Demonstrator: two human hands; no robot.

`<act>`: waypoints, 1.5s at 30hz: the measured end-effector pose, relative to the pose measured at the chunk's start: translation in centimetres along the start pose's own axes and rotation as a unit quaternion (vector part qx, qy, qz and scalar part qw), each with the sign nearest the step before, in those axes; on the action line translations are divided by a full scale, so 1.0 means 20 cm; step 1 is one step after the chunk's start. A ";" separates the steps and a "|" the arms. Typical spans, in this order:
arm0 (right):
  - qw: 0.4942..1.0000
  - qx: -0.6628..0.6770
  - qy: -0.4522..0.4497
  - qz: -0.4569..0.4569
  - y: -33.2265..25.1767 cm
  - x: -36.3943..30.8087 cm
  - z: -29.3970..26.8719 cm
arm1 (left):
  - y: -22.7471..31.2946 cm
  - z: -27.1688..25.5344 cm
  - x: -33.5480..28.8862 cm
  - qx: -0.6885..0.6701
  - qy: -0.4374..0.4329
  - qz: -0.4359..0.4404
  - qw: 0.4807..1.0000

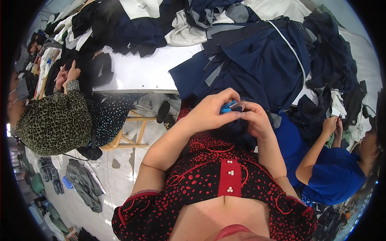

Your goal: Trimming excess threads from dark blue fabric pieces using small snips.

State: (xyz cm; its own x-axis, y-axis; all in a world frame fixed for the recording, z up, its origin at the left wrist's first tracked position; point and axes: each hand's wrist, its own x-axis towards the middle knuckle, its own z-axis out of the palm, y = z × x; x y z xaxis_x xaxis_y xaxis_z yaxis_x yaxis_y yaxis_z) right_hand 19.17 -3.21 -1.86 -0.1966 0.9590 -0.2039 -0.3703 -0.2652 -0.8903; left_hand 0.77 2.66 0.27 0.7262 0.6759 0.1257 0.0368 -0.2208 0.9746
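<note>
Blue tool (pixel 228 107) within closed left grip (pixel 212 110)

No legible text, labels, brands, numbers or signs in view: nothing readable on the navy cloth (pixel 257 68), white tabletop (pixel 136 68) or red-dotted top (pixel 193 172); clutter (pixel 42 64) toward left rim too small, blurred to tell

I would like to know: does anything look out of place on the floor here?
Yes, a crumpled dark grey sheet lies on the tiled floor at left, unlike the navy fabric heaped on the white table. Cloth or plastic, I cannot tell.
</note>
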 end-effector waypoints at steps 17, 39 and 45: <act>0.999 -0.044 -0.030 -0.004 -0.01 -0.02 0.00 | -0.04 0.00 0.00 -0.010 -0.023 -0.041 0.999; 0.990 -0.073 -0.107 -0.056 -0.10 0.03 0.04 | 0.07 -0.06 0.03 -0.189 0.069 -0.045 0.978; 0.990 -0.061 -0.126 -0.017 -0.17 0.03 0.09 | 0.12 -0.06 0.02 -0.160 0.054 -0.026 0.985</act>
State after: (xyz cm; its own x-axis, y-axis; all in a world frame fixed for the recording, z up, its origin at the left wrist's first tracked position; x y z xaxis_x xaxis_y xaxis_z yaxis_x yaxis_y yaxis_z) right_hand 18.67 -1.96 1.68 -0.4109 0.9083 -0.0781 -0.2722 -0.2040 -0.9404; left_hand 0.27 3.18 2.84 0.6519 0.7546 0.0754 -0.1589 0.0387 0.9865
